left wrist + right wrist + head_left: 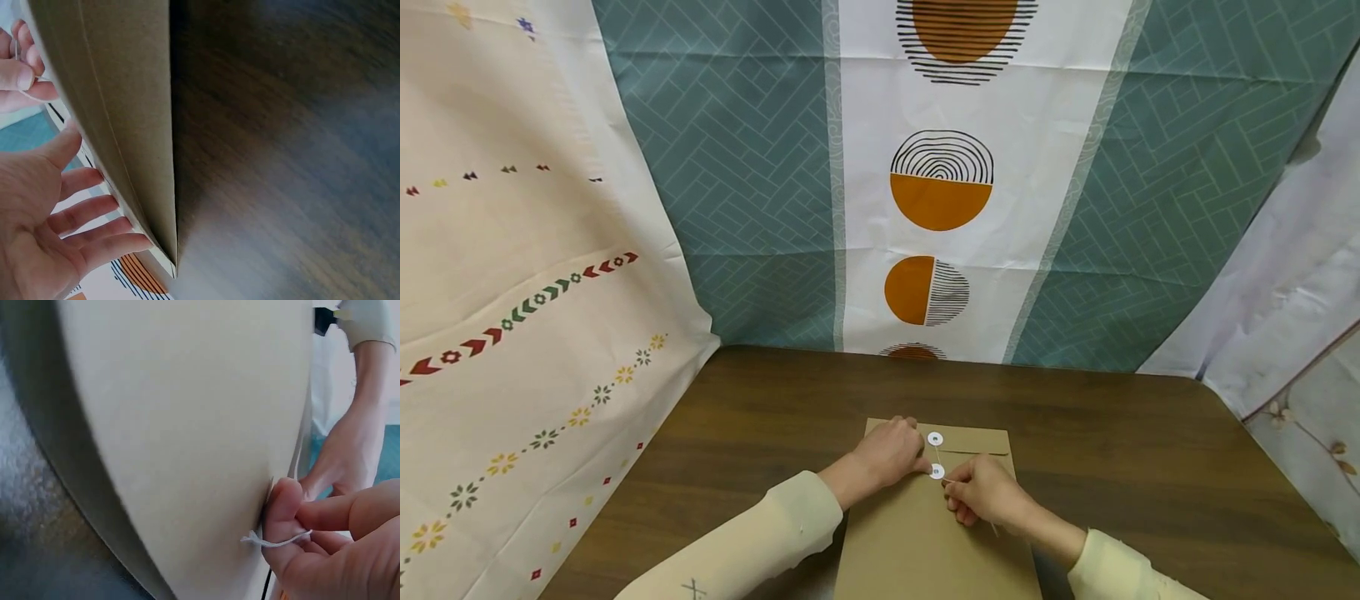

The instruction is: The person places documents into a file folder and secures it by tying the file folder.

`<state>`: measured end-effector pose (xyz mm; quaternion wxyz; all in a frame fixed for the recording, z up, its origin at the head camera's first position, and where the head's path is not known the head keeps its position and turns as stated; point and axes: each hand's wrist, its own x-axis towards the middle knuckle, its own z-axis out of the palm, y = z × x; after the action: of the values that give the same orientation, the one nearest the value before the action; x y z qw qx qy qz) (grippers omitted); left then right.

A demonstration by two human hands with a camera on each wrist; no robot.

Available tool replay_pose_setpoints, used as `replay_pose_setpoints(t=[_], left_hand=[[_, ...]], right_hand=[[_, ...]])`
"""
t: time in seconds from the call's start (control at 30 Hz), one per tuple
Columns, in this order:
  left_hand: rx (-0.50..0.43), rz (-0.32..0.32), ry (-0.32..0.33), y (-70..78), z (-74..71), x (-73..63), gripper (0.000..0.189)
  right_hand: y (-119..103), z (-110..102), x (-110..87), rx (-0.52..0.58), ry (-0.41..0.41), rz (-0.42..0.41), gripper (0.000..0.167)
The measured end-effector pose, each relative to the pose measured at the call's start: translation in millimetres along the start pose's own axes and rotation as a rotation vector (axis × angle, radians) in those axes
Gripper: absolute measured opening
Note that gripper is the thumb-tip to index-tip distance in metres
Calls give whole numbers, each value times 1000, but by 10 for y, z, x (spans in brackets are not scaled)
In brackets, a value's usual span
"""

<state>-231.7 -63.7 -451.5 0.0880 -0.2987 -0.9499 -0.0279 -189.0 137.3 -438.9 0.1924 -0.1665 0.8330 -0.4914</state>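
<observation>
A brown kraft envelope [925,550] lies flat on the table with its flap end away from me. Two white paper buttons, one on the flap [935,438] and one just below [936,472], are joined by a thin string. My left hand [887,454] rests on the envelope's upper left, fingers extended, thumb at the lower button. Between thumb and fingers, my right hand [985,493] pinches the string to the right of that button. The string's loose white end [275,542] sticks out past the right fingers in the right wrist view.
Dark wood table [760,408] surrounds the envelope on the left, far side and right. A green and white patterned cloth [760,167] hangs behind the table. Light patterned cloth [550,333] hangs at the left, and whitish cloth [1292,283] at the right.
</observation>
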Motion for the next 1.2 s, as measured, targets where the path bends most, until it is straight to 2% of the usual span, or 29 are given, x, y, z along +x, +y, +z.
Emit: replay_pose_setpoints(t=[0.2, 0.33, 0.43, 0.53, 0.67, 0.73, 0.8, 1.03, 1.2], left_hand=[[-14, -4, 4, -2, -13, -9, 33], [4, 13, -34, -28, -50, 12, 36], [19, 32, -99, -66, -99, 27, 29], [28, 47, -203, -117, -157, 25, 26], [-3, 36, -347, -203, -231, -2, 47], [-47, 27, -388, -250, -247, -19, 53], [-114, 16, -402, -293, -251, -39, 57], [-480, -5, -345, -465, -143, -169, 62], [-688, -26, -323, -602, -69, -258, 76]], right_hand=[[-8, 38, 2, 235, -64, 89, 17], [16, 77, 12, 351, -95, 123, 15], [24, 86, 29, 444, -103, 162, 14], [16, 100, 44, 507, -107, 187, 10], [-43, 138, 95, 495, -163, 166, 2], [-92, 162, 151, 461, -203, 157, 3], [-145, 188, 226, 420, -233, 158, 5], [-278, 252, 533, 297, -286, 138, 13], [-317, 259, 743, 259, -332, 146, 17]])
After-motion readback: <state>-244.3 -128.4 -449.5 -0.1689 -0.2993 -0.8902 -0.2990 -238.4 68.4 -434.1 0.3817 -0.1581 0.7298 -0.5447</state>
